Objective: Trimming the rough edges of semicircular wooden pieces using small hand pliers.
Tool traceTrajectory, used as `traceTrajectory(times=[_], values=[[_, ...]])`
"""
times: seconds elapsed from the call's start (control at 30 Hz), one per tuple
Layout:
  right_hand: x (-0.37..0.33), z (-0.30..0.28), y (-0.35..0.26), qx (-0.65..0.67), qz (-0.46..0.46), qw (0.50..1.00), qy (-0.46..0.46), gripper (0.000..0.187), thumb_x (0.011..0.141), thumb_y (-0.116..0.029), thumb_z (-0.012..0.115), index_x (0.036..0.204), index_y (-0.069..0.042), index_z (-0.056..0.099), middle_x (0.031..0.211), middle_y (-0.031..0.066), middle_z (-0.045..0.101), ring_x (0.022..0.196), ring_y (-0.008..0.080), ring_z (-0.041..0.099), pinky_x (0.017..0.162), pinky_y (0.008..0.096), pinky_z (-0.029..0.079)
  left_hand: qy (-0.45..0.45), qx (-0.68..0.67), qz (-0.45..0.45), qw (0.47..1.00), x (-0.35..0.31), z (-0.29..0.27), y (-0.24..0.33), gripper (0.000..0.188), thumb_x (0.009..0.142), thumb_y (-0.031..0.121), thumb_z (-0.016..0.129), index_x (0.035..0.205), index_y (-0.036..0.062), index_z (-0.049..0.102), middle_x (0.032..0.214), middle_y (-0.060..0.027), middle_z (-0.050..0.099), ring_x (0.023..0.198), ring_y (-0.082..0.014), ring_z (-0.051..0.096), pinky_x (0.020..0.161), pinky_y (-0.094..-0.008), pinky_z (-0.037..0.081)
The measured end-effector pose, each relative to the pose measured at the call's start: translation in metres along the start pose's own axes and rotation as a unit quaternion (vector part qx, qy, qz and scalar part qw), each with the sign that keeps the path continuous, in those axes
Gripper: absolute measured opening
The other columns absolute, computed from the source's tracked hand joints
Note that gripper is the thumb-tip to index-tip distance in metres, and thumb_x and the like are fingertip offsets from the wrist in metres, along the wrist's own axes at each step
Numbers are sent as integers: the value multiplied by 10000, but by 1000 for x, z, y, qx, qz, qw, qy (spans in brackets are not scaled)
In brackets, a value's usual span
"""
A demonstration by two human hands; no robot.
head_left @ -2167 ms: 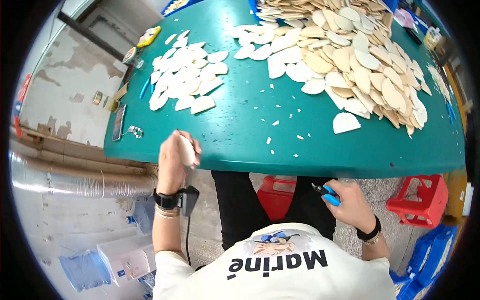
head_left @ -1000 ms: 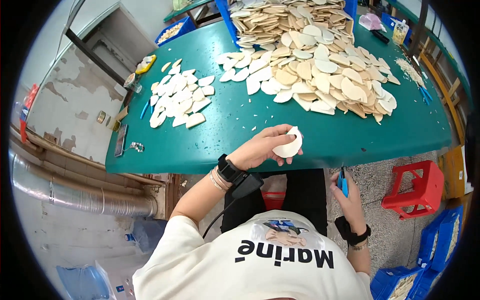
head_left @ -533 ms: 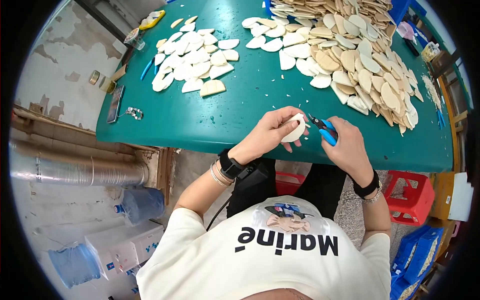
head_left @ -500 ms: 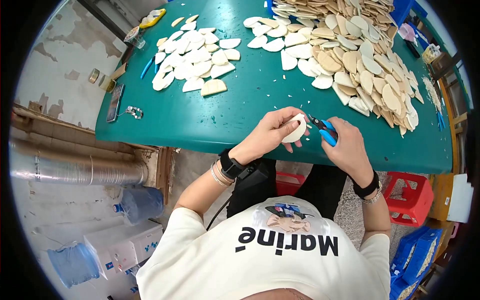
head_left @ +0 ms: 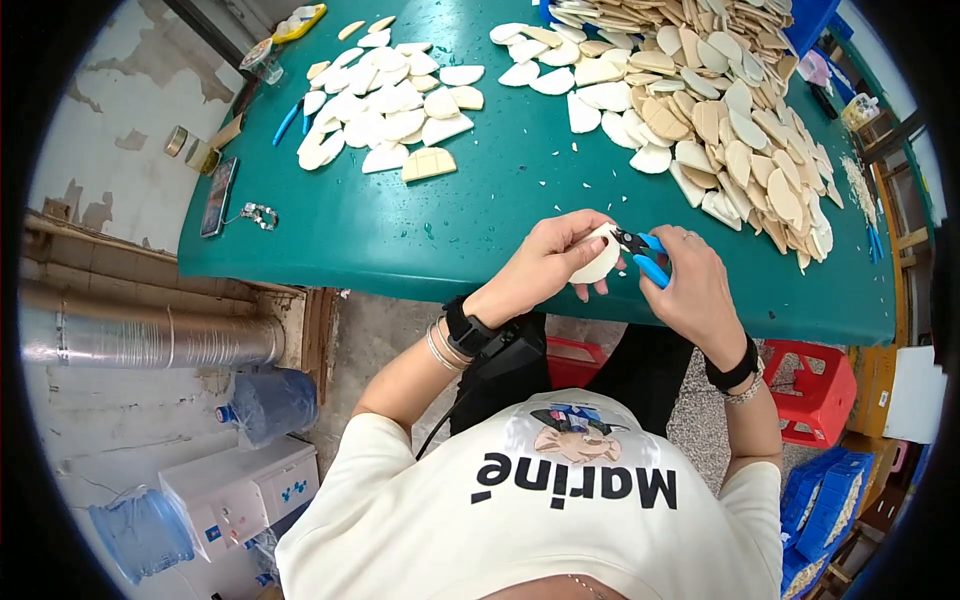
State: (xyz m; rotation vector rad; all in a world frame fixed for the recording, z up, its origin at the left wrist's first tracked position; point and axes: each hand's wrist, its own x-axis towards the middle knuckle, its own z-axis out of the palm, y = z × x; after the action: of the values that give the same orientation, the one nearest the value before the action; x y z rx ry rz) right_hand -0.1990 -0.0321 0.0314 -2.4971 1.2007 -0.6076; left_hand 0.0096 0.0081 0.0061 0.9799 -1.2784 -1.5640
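Between the thumb and fingers of my left hand (head_left: 562, 255) is a flat cream half-round piece (head_left: 598, 262). My right hand (head_left: 694, 285) grips blue-handled cutting pliers (head_left: 652, 258), whose dark jaws are at the upper right edge of that piece. Whether the jaws are closed on the edge is too small to tell. Both hands are over the near edge of the green table (head_left: 480, 215). A large heap of similar cream and tan pieces (head_left: 740, 140) lies to the right. A smaller spread of pale pieces (head_left: 385, 105) lies at the far left.
Small chips are scattered on the table between the piles. At the left lie a phone (head_left: 219, 197), a metal chain-like item (head_left: 260, 215) and a blue-handled tool (head_left: 287, 122). A red stool (head_left: 812, 390) and blue crates (head_left: 830, 505) stand at the lower right.
The pliers' jaws have come from just beside the half-round piece to its upper edge. My left hand has shifted slightly right with the piece. The view has moved a little.
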Motion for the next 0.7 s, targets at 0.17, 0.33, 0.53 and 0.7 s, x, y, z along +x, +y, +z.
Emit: traceTrajectory(times=[0.17, 0.33, 0.53, 0.7], values=[[2, 1, -5, -4, -18, 1000, 16, 252, 684, -89, 667, 887, -2, 547, 720, 138, 540, 700, 326, 549, 617, 436, 433, 11, -6, -1, 1000, -2, -2, 0, 260, 1011, 160, 460, 1224, 22, 517, 989, -85, 687, 755, -128, 655, 568, -235, 510], [5, -1, -9, -21, 24, 999, -44, 259, 686, -94, 686, 885, -2, 547, 767, 150, 569, 742, 333, 581, 637, 443, 451, 29, 40, 8, 999, -3, -5, 0, 257, 1003, 150, 474, 1225, 36, 533, 974, -72, 695, 747, -117, 652, 550, -221, 491], [9, 6, -10, -82, -32, 996, 0, 290, 680, -117, 707, 894, -5, 546, 807, 164, 577, 771, 343, 585, 674, 441, 473, 44, 33, 3, 998, -5, -9, -1, 263, 998, 140, 479, 1229, 33, 544, 950, -70, 699, 705, -118, 647, 521, -218, 471], [15, 6, -11, -92, -54, 994, -3, 274, 689, -103, 687, 901, -7, 541, 791, 165, 564, 760, 342, 577, 679, 441, 467, 36, -10, 4, 999, -6, -14, -1, 267, 996, 128, 473, 1228, 15, 539, 938, -84, 698, 688, -124, 643, 504, -219, 463]])
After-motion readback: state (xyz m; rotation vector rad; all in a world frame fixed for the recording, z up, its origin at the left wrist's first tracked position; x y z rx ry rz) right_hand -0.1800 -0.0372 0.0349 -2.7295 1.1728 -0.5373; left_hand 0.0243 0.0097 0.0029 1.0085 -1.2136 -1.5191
